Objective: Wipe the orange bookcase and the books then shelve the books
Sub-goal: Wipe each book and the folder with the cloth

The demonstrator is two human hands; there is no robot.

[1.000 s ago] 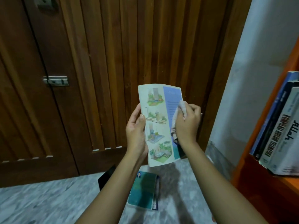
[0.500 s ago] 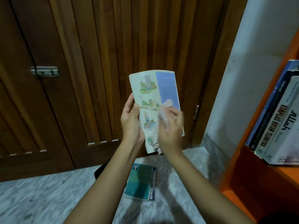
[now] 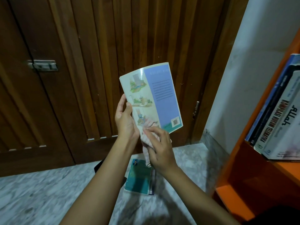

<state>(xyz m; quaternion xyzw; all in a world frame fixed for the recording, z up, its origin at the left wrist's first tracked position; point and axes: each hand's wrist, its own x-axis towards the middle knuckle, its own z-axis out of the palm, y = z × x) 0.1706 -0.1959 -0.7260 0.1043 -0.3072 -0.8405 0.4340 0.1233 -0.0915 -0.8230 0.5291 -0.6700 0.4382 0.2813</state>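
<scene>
On my feed the left hand (image 3: 125, 120) holds a thin paperback book (image 3: 162, 95). Its cover is pale with small illustrations on one side and has a lilac-blue panel with a barcode on the other. That grip is closed on the book's left edge, thumb on the cover and fingers behind. The book stands upright in the air, its top tilted a little to the left, in front of a dark brown slatted wooden door (image 3: 81, 62).

The right hand (image 3: 159, 148) has its grip closed on a crumpled pinkish-white cloth (image 3: 146, 140), fingers curled round it, pressing it against the lower left corner of the cover. A tail of cloth hangs below the hand.

Below the hands a teal-covered book (image 3: 138, 177) lies flat on the grey-white marble floor (image 3: 40, 192), one corner over a flat black object (image 3: 99, 166) that I cannot identify.

At the right of my view the orange bookcase (image 3: 243, 168) stands against a white wall (image 3: 251, 62). A row of upright books (image 3: 279, 127) leans on its shelf, spines outward. A grey metal latch (image 3: 42, 65) sits on the door at left.
</scene>
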